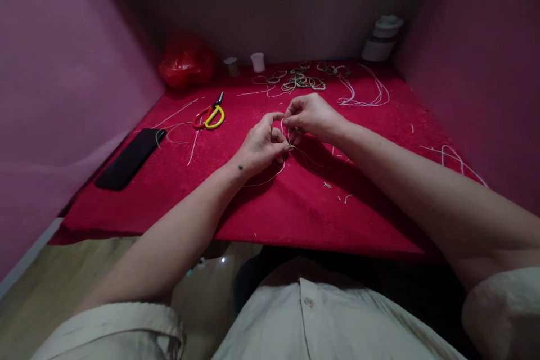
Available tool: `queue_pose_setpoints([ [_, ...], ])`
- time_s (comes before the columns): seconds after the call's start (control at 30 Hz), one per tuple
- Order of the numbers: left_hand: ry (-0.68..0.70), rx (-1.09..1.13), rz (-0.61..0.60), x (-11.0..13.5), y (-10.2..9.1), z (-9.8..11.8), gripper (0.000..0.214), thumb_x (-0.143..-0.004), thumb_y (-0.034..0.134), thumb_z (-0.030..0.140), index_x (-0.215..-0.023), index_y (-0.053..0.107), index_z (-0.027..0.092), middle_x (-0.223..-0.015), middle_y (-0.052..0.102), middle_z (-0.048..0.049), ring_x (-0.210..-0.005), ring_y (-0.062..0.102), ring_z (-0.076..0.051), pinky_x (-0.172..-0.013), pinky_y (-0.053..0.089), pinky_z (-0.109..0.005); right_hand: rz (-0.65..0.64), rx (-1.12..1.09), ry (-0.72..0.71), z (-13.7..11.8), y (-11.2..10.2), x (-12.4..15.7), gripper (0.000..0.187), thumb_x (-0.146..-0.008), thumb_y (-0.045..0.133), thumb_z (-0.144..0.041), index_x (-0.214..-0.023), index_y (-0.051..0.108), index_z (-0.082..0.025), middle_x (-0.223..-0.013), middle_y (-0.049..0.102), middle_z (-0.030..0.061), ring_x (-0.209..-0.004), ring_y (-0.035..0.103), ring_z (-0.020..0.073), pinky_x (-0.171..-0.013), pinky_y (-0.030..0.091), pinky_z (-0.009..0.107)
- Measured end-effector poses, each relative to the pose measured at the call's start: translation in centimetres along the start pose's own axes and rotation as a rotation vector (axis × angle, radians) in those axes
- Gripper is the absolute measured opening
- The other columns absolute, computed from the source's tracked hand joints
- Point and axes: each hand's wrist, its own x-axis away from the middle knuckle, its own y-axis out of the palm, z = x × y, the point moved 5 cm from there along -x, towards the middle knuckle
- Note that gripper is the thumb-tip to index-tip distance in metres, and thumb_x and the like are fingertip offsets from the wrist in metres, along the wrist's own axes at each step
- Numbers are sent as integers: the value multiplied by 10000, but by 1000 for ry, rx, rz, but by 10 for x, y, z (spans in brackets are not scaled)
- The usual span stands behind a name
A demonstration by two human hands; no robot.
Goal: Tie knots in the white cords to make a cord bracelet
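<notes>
Near the middle of the red cloth, my left hand (266,143) pinches thin cords where they meet in a small knot (290,147). My right hand (310,115) is just above and to the right, its thumb and forefinger closed on a white cord (283,126) that loops up from the knot. Loose cord ends, one white and one greenish, trail down from the pinch onto the cloth. The fingertips partly cover the knot, so its exact form is hard to make out.
Scissors (215,116) with red and yellow handles and a black phone (131,158) lie at left. Behind stand a red plastic bag (187,62), a white spool (257,62) and a white container (382,39). Braided cord loops (301,81) and white cords (371,102) lie at the back.
</notes>
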Motion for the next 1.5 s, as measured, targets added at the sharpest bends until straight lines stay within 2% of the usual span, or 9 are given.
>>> queue_pose_setpoints([
  [0.27,25,20,14,-2,0,-1,566,-723,557,-45,-1224,372,146,-601,560,84,-392,512,-45,-398,371,-160,-112,176,70,4,0,5,208,-751,595,-73,-591,521,-183,-522,598,34,-406,521,118,-328,358,229],
  [0.47,46,-4,42,-2,0,1,545,-714,563,-49,-1194,394,145,-591,535,96,-395,507,-39,-403,379,-159,-117,499,172,8,-5,10,213,-695,599,-93,-511,543,-182,-396,470,2,-360,402,96,-355,280,254],
  [0.7,61,-92,-6,-2,3,-3,284,-746,558,-6,-971,477,146,-581,532,80,-412,531,-48,-401,375,-159,-226,531,43,10,-3,17,165,-709,594,-101,-563,590,-177,-430,441,-22,-395,362,80,-408,262,262],
  [0.87,78,-164,-31,-3,4,-6,206,-742,570,1,-880,508,141,-545,538,74,-419,525,-43,-426,375,-159,-193,518,-9,9,-6,25,134,-752,539,-99,-697,649,-153,-490,508,-13,-436,421,92,-461,315,260],
  [0.93,98,-168,-33,-3,5,-6,208,-744,570,5,-887,508,142,-533,539,76,-420,522,-43,-435,376,-160,-123,534,-118,5,-9,31,151,-738,527,-69,-740,659,-142,-565,559,1,-502,471,99,-513,349,256],
  [1.07,93,-163,-32,-2,5,-6,202,-746,579,22,-881,495,147,-545,539,79,-410,509,-36,-437,373,-161,28,654,-502,-9,-12,54,148,-746,531,-77,-764,666,-135,-720,599,36,-641,512,115,-601,372,252],
  [1.17,75,-148,-43,-3,5,-5,194,-743,584,31,-868,496,150,-547,524,85,-397,482,-29,-425,356,-161,-85,880,-681,-14,1,71,186,-835,510,-159,-861,694,-166,-824,612,60,-673,514,130,-583,336,259],
  [1.33,60,-132,-44,-5,6,-5,264,-705,516,-45,-870,488,158,-562,515,91,-402,459,-31,-431,355,-167,-374,1314,-707,-10,26,77,288,-935,385,-176,-1006,664,-170,-966,634,107,-783,550,191,-599,316,294],
  [1.5,58,-159,-68,-4,7,-6,267,-710,503,-45,-871,482,167,-569,520,88,-423,481,-39,-452,352,-173,-352,1270,-627,1,25,69,298,-952,309,-164,-1043,589,-120,-1015,611,142,-809,550,207,-652,362,317],
])
